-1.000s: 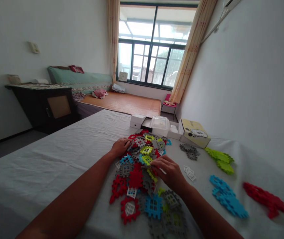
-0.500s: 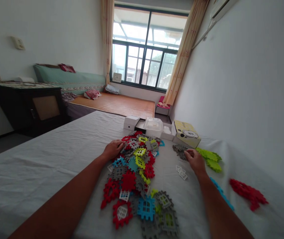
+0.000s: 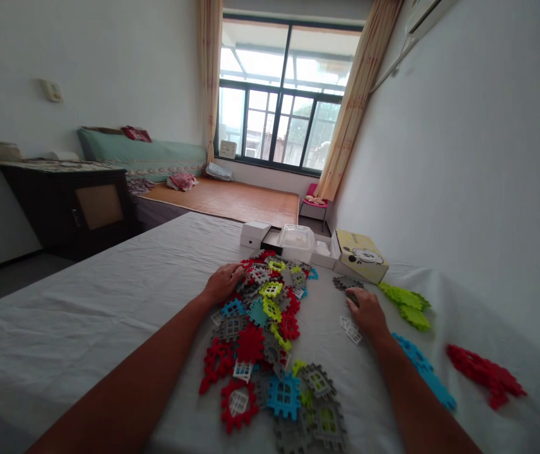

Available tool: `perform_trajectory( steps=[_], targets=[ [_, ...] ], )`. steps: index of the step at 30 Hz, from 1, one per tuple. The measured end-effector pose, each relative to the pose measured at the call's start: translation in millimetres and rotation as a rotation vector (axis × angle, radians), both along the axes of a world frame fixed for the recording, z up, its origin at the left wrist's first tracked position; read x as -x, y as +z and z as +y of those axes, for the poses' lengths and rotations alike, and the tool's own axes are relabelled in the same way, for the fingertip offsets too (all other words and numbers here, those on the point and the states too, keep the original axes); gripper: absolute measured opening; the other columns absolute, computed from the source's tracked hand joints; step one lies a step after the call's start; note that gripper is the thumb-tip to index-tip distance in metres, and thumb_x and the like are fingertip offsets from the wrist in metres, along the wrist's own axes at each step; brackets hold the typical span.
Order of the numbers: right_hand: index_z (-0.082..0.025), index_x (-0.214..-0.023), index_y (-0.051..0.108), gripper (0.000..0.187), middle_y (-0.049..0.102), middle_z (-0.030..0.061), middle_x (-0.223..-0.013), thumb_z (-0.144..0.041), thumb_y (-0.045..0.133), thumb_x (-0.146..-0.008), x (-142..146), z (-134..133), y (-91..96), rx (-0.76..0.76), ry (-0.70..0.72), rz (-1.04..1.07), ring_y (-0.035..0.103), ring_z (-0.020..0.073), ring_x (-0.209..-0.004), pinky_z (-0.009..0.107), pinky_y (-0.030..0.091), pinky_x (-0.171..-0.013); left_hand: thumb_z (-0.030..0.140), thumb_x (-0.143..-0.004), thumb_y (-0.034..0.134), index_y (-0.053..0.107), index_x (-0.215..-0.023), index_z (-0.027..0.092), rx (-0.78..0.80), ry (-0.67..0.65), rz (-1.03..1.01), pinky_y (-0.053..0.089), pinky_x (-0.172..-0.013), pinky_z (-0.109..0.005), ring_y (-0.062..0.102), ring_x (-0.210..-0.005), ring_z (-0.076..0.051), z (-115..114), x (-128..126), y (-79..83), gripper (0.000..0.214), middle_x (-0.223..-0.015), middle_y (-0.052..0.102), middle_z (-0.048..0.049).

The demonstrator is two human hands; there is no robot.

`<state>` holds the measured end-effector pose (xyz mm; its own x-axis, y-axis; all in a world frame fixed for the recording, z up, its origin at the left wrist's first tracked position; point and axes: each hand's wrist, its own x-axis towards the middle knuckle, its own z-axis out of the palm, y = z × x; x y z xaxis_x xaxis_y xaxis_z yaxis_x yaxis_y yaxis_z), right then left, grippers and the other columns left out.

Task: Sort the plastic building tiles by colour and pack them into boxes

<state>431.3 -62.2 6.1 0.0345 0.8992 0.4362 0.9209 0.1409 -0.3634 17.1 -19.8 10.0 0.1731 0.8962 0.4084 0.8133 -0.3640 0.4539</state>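
A long heap of interlocking plastic building pieces (image 3: 249, 343) in red, grey, blue, yellow-green and white runs down the middle of the cloth. My left hand (image 3: 222, 282) lies at the upper left edge of this heap. Its fingers reach onto the pieces, and their tips are partly hidden. To the right of the heap, my right hand (image 3: 368, 310) hovers low, thumb and index finger apart. Just beyond its fingers is a small group of dark grey pieces (image 3: 346, 283). White lattice window pieces (image 3: 351, 330) lie on the cloth at its left.
Bright green pieces (image 3: 406, 306), blue pieces (image 3: 423, 369) and red pieces (image 3: 484, 372) lie in separate groups at the right. Behind the heap stand a white box (image 3: 254, 234), a clear plastic container (image 3: 297, 239) and a yellow cartoon box (image 3: 360, 257). A wall rises at the right.
My right hand has drawn slightly back from the dark grey pieces, its thumb and index finger now apart. My left hand stays at the heap. The whole view has shifted a little.
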Motion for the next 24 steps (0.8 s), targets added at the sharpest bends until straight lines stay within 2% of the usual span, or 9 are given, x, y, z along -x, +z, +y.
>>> perform_trajectory(
  steps=[2,4,7,9,12,15,19,22,24],
  targets=[
    [-0.018,-0.100,0.065,0.029,0.066,0.0104,-0.105,-0.033,0.049,-0.081,19,-11,16.9,0.046,0.089,0.038,0.059,0.0249,-0.098,0.040,0.042,-0.092,0.041,-0.093,0.029,0.058,-0.122,0.019,-0.024,-0.038,-0.021,0.036,-0.102,-0.029,0.051,-0.117,-0.019,-1,-3,0.5,0.046,-0.125,0.060,-0.0056],
    [-0.020,-0.098,0.064,0.029,0.067,0.0075,-0.097,-0.041,0.051,-0.083,39,-29,39.6,0.254,0.341,0.089,0.061,0.0208,-0.086,0.034,0.048,-0.080,0.043,-0.092,0.032,0.060,-0.120,0.021,-0.016,-0.061,0.001,0.036,-0.103,-0.032,0.050,-0.118,-0.020,-2,-4,-1.0,0.045,-0.126,0.060,-0.0045],
    [-0.024,-0.108,0.060,0.046,0.064,0.0048,-0.106,-0.049,0.068,-0.070,64,-64,72.6,0.644,0.788,0.066,0.061,0.0187,-0.089,0.027,0.050,-0.070,0.044,-0.092,0.033,0.063,-0.113,0.024,0.008,-0.058,0.032,0.036,-0.102,-0.034,0.051,-0.115,-0.020,-1,-4,-5.2,0.042,-0.123,0.061,-0.0032],
    [-0.025,-0.116,0.056,0.065,0.059,0.0059,-0.116,-0.048,0.077,-0.059,79,-89,88.5,0.699,0.937,-0.017,0.057,0.0214,-0.100,0.028,0.050,-0.077,0.043,-0.092,0.033,0.064,-0.112,0.025,0.008,-0.056,0.030,0.037,-0.102,-0.033,0.052,-0.114,-0.020,1,-4,-7.4,0.041,-0.122,0.062,-0.0027],
    [-0.025,-0.118,0.056,0.064,0.057,0.0064,-0.120,-0.045,0.077,-0.061,104,-121,102.5,0.571,1.093,-0.133,0.050,0.0238,-0.111,0.034,0.044,-0.093,0.042,-0.092,0.032,0.064,-0.111,0.025,0.004,-0.057,0.032,0.037,-0.101,-0.033,0.052,-0.114,-0.020,1,-3,-8.4,0.041,-0.121,0.063,-0.0036],
    [-0.031,-0.126,0.051,0.049,0.054,0.0024,-0.129,-0.035,0.064,-0.079,134,-145,106.0,0.448,1.268,-0.238,0.045,0.0205,-0.122,0.033,0.035,-0.103,0.042,-0.092,0.033,0.065,-0.109,0.025,0.009,-0.041,0.040,0.037,-0.100,-0.033,0.053,-0.112,-0.020,0,-3,-8.2,0.040,-0.119,0.064,-0.0035],
    [-0.035,-0.137,0.037,0.045,0.045,-0.0031,-0.142,-0.028,0.043,-0.093,157,-159,90.5,0.215,1.294,-0.388,0.030,0.0155,-0.135,0.035,0.015,-0.114,0.043,-0.092,0.034,0.066,-0.107,0.028,0.020,0.012,0.033,0.037,-0.099,-0.035,0.052,-0.113,-0.021,-4,-5,-8.0,0.038,-0.120,0.064,-0.0018],
    [-0.033,-0.140,0.032,0.047,0.041,-0.0038,-0.145,-0.038,0.041,-0.094,159,-152,72.8,0.125,1.295,-0.480,0.023,0.0148,-0.138,0.037,0.001,-0.116,0.044,-0.091,0.034,0.066,-0.106,0.028,0.054,0.009,0.008,0.037,-0.099,-0.035,0.053,-0.113,-0.021,-4,-6,-7.3,0.039,-0.121,0.063,-0.0014],
    [-0.032,-0.139,0.035,0.046,0.041,-0.0044,-0.145,-0.041,0.040,-0.094,160,-140,62.7,0.073,1.271,-0.517,0.021,0.0151,-0.139,0.038,-0.004,-0.115,0.045,-0.090,0.034,0.067,-0.106,0.028,0.081,-0.010,-0.034,0.038,-0.099,-0.034,0.054,-0.114,-0.022,-3,-5,-6.8,0.040,-0.121,0.064,-0.0010]
  ],
)
